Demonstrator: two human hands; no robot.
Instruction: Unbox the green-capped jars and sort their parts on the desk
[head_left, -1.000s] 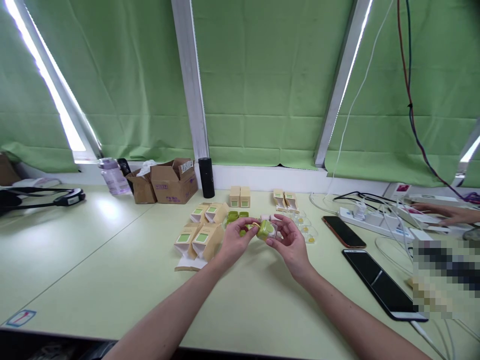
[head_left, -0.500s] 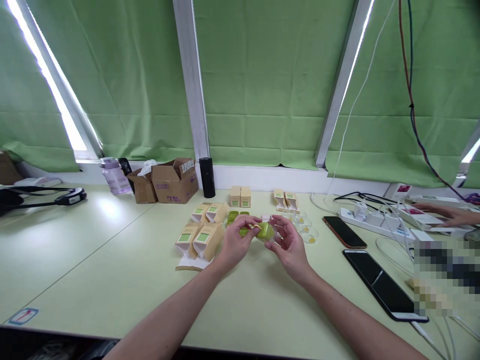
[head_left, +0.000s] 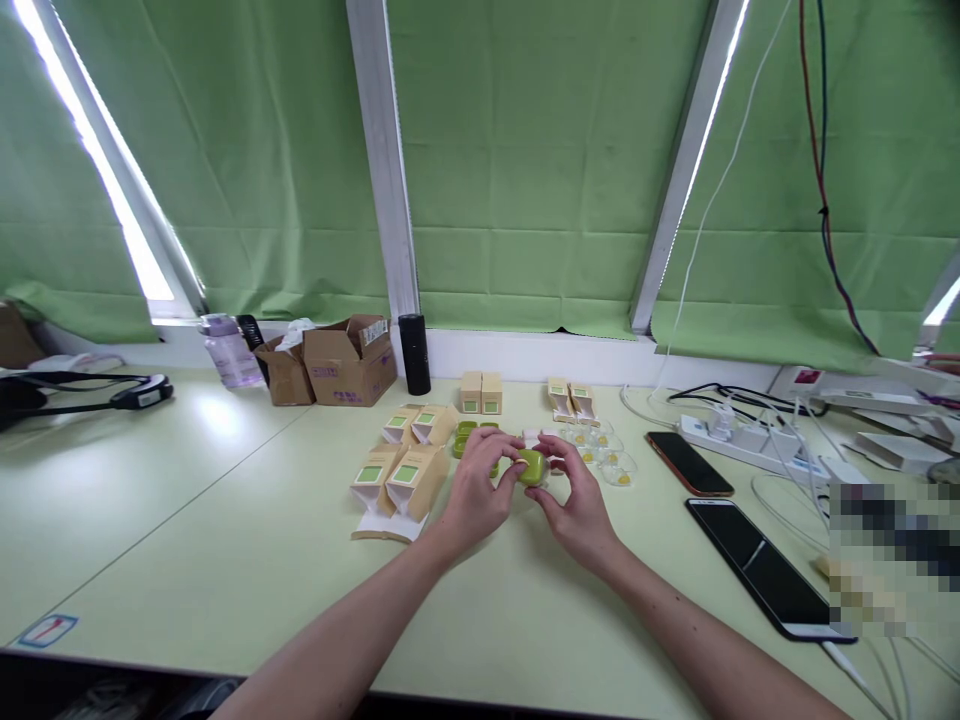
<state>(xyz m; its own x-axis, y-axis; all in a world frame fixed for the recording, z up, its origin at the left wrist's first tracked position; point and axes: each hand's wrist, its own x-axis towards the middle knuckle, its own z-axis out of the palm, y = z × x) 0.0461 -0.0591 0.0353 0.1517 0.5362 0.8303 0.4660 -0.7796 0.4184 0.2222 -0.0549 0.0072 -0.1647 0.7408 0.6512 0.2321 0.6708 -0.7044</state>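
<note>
A small rounded green case (head_left: pixel 532 467) is held above the table between my two hands. My left hand (head_left: pixel 482 482) pinches its left side with thumb and fingertips. On the other side, the thumb and fingers of my right hand (head_left: pixel 576 497) close around its right edge. Behind my left hand, more green cases (head_left: pixel 465 430) stand together, partly hidden. Clear round plastic pieces with yellow spots (head_left: pixel 619 469) lie just right of my right hand. To the left stand opened cream cartons (head_left: pixel 418 482) with green square labels.
Two shut cream boxes (head_left: pixel 481 393) and two opened ones (head_left: pixel 571 400) stand farther back. A black cylinder (head_left: pixel 414 355), cardboard boxes (head_left: pixel 349 362) and a purple bottle (head_left: pixel 231 352) line the wall. Phones (head_left: pixel 765 565), cables and a power strip (head_left: pixel 750 447) occupy the right.
The green case has turned between my fingers and shows a smoother, rounder face. My hands have shifted slightly. Another person's hand at the far right has left the view.
</note>
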